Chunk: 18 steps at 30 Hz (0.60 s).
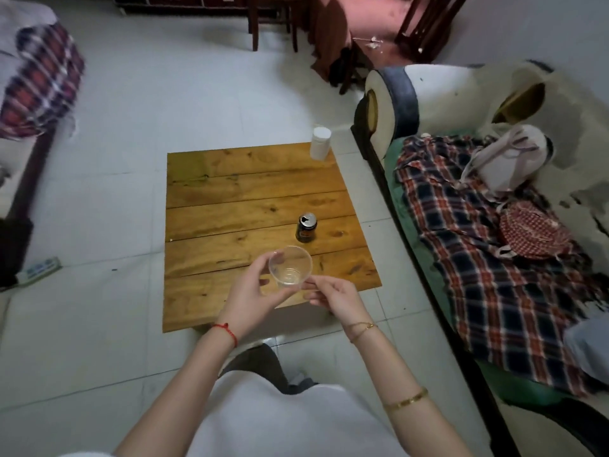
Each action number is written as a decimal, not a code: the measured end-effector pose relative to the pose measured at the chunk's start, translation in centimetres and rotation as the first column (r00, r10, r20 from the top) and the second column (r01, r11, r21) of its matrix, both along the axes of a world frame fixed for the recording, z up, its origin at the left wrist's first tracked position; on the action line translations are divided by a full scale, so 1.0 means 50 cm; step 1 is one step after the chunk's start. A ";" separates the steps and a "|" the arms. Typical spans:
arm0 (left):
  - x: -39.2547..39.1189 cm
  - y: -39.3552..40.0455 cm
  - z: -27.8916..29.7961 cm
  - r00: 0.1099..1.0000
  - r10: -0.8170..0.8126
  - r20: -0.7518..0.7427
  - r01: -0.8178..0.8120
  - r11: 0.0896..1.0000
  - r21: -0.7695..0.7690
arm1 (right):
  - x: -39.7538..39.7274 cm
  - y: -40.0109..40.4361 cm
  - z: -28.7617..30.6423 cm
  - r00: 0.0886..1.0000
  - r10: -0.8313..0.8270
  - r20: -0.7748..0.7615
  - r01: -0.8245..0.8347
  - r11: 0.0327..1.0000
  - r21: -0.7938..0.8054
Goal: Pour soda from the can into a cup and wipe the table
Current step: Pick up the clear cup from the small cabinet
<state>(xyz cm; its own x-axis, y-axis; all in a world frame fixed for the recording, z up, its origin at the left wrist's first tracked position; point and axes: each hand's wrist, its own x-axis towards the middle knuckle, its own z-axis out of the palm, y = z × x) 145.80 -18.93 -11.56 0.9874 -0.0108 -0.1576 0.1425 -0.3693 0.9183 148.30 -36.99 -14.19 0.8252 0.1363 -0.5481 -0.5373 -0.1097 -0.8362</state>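
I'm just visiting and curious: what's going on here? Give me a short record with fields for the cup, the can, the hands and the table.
cup: clear plastic cup, looks empty, held above the near part of the table
can: dark soda can, already opened, standing upright mid-table
hands: left hand and right hand both hold the cup
table: low wooden table, looks dry
other: white container at far right corner

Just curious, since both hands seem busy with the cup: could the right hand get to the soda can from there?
Probably yes. The can stands open just beyond the cup with bare table between, but the right hand must first release the cup.
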 end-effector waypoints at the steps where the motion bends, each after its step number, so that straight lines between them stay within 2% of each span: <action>1: 0.006 0.003 -0.001 1.000 0.018 -0.005 -0.018 1.000 0.007 | 0.012 0.005 -0.004 1.000 0.018 0.000 -0.018 1.000 -0.003; 11: 0.116 0.047 -0.036 0.996 0.083 -0.024 -0.082 0.995 0.050 | 0.151 0.050 -0.047 0.995 0.094 -0.039 -0.093 0.996 0.012; 18: 0.204 0.080 -0.062 0.989 0.147 -0.013 -0.145 0.987 0.066 | 0.263 0.041 -0.092 0.998 0.001 -0.064 -0.008 0.994 -0.107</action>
